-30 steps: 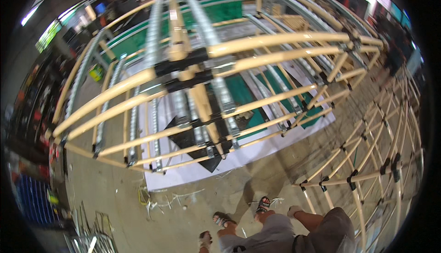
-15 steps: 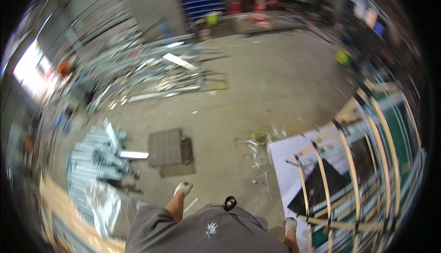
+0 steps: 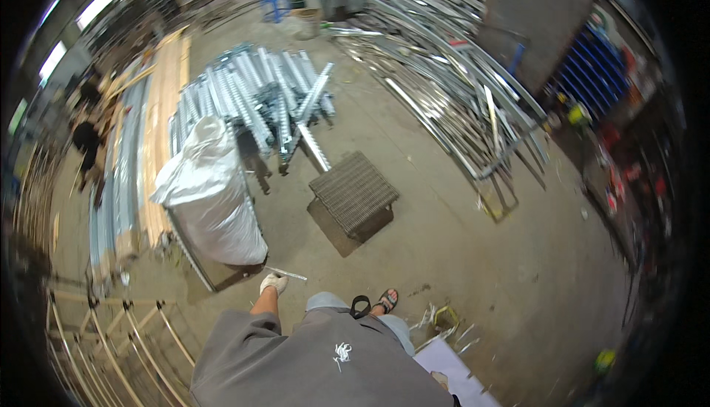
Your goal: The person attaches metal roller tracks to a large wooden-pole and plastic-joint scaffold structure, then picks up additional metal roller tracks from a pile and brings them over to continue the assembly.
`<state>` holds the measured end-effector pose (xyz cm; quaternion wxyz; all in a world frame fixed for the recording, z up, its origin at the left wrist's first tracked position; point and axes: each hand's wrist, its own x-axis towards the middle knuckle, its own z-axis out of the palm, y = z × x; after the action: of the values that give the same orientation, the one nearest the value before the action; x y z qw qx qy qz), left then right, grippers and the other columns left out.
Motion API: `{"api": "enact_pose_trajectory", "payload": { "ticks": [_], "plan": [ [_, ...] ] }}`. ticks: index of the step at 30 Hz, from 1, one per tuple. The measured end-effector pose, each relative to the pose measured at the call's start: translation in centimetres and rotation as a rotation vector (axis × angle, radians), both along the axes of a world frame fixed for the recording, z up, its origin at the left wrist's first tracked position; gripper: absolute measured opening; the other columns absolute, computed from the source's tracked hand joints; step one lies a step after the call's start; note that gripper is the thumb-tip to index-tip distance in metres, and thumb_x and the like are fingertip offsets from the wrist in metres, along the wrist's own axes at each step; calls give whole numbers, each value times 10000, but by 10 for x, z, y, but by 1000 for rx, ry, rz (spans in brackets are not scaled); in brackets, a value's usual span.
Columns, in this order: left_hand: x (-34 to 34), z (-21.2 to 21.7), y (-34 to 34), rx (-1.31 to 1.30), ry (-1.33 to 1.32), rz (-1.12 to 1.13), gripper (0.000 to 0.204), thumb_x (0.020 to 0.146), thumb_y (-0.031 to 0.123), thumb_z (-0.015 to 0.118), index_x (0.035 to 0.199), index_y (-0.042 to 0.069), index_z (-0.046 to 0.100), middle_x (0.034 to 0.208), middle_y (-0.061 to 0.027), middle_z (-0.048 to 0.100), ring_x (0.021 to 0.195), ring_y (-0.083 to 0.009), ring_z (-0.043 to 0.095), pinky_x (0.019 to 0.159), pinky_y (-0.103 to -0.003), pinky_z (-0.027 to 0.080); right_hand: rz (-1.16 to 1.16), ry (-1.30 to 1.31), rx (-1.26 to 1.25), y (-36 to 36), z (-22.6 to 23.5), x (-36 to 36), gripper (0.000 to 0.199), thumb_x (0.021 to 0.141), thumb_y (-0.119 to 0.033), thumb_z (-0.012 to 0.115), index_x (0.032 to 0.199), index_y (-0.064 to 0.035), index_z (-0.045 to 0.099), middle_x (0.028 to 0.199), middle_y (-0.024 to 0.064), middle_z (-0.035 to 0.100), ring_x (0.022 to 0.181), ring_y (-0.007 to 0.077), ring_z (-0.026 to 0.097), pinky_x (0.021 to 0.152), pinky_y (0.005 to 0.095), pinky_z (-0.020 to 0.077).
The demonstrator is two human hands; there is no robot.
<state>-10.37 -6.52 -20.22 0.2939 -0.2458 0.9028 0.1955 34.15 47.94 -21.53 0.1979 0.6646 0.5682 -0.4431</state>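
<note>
White sack [image 3: 211, 192] — now beyond left hand [image 3: 274, 283]

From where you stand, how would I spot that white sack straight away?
Find the big heap of silvery metal strips left of the picture's centre. Just below it in view, beyond the left hand, sits a bulging white sack. Its pale, crumpled bulk sets it apart from the straight, shiny strips.

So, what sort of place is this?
Probably a workshop or factory: there's a heap of silvery metal strips, a pile of long metal bars, and a frame of tan poles.
</note>
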Motion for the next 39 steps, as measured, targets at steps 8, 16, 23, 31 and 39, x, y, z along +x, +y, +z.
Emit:
{"api": "enact_pose_trajectory", "payload": {
  "ticks": [8, 16, 23, 31, 39],
  "plan": [
    [42, 6, 32, 473, -63, 737, 371, 937, 345, 626, 1200, 88, 674, 929, -61, 684, 791, -212, 667, 661, -419, 573, 117, 401, 403, 274, -102, -226, 198, 943, -184, 515, 1046, -41, 605, 851, 114, 678, 661, 265, 670, 509, 415, 493],
    [-10, -9, -29, 428, -238, 807, 331, 897, 358, 645, 1044, 66, 697, 862, -63, 674, 714, -215, 649, 626, -409, 544, 322, 540, -83, 60, -56, -564, 255, 983, -224, 559, 1176, -59, 588, 849, 101, 672, 651, 238, 671, 548, 390, 563],
    [-136, -10, -145, 461, 131, 865, 253, 924, 317, 633, 1056, 105, 677, 895, -16, 670, 766, -158, 629, 647, -366, 527, 719, 256, -374, -107, -47, -681, 255, 977, -212, 587, 1152, -31, 630, 869, 82, 690, 690, 204, 663, 575, 351, 534],
    [-272, -8, -174, 619, 338, 1020, 370, 940, 324, 647, 1194, 56, 672, 923, -17, 688, 757, -143, 628, 662, -316, 522, 943, 85, -209, -157, -19, -835, 286, 968, -211, 580, 1162, -6, 620, 873, 103, 699, 694, 231, 683, 588, 369, 563],
    [-392, 19, -163, 570, 217, 969, 393, 951, 331, 647, 1198, 27, 675, 1010, -62, 719, 857, -156, 672, 700, -323, 543, 1084, 7, 139, -201, -94, -1054, 544, 920, -213, 567, 1427, -20, 522, 1037, 177, 714, 883, 293, 712, 796, 418, 571]
  ]
}}
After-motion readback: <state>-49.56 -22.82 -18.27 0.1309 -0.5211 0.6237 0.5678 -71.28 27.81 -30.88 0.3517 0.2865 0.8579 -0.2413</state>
